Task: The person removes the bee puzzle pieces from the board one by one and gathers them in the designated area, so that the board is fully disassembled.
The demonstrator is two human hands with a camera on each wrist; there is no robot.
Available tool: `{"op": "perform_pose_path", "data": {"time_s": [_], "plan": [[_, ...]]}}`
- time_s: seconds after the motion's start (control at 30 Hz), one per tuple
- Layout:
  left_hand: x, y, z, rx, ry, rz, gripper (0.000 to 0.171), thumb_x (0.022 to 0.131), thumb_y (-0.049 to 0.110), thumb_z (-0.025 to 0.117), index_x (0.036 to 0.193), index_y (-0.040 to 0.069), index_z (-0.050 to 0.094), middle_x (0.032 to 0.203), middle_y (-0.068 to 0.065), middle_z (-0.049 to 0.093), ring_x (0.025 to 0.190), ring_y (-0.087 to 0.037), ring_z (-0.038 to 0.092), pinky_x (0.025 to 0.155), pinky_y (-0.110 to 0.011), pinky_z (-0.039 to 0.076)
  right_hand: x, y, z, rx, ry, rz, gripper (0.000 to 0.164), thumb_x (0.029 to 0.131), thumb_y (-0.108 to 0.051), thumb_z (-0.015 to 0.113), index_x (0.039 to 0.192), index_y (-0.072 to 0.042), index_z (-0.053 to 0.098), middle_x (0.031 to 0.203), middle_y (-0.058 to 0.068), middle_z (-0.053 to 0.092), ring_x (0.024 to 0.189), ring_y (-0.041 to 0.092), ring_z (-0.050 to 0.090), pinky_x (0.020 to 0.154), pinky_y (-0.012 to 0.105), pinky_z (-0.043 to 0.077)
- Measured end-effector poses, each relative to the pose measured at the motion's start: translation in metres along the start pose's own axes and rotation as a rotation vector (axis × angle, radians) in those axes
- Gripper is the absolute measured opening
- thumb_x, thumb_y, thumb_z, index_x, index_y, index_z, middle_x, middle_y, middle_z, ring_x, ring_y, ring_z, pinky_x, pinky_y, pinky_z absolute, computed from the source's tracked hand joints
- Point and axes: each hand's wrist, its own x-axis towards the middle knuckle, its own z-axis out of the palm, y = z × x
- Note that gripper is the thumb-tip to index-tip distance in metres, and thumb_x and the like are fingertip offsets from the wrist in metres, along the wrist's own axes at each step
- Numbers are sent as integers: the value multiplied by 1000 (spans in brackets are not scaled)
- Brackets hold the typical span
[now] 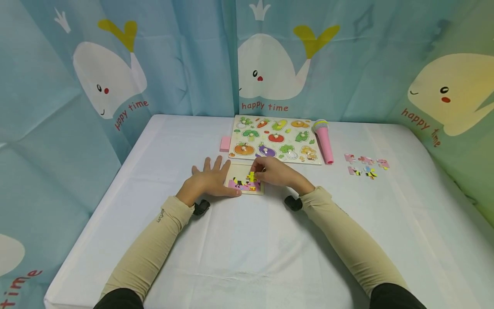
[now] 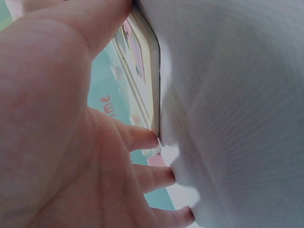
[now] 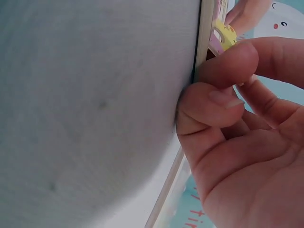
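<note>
A small wooden jigsaw tray lies in the middle of the table, with pink and black-and-yellow pieces along its lower part. My left hand is spread flat at the tray's left side, its thumb at the lower edge. In the left wrist view, fingertips meet the tray's side. Over the tray's right side, my right hand pinches a yellow puzzle piece between thumb and forefinger. That yellow piece shows tilted above the tray's edge in the right wrist view.
Behind the tray lies a vegetable peg puzzle board, with a pink block at its left and a pink toy microphone at its right. Several loose jigsaw pieces are laid out farther right. A whale-print curtain hangs behind the table.
</note>
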Motion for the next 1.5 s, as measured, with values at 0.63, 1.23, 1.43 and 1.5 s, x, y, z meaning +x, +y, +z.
{"op": "perform_pose_path", "data": {"time_s": [0.63,1.23,1.43,1.5], "plan": [[-8,6,-6,-8,-1,10,117,95,74,62,173,10,4,178,-19,-8,160,-51,-8,116,-82,5,-4,2,-2,15,81,8,8,103,0,63,104,2,71,86,8,68,65,17,61,63,31,51],[-2,2,-2,-8,-9,8,118,94,74,63,173,11,2,178,-19,-9,159,-52,-10,116,-83,4,-34,19,-21,257,186,49,7,107,-1,63,105,5,67,88,16,67,68,28,67,62,35,56],[-9,4,-5,-13,-3,18,118,95,74,62,173,10,3,178,-20,-8,159,-52,-8,116,-83,4,-47,24,-34,256,224,88,12,107,1,59,113,8,66,90,17,69,76,31,68,70,36,58],[-10,4,-4,-17,-1,20,118,95,74,62,173,9,3,178,-21,-7,159,-53,-8,115,-83,4,-51,27,-39,248,233,91,11,107,2,59,113,8,66,87,17,69,78,33,66,70,35,57]]}}
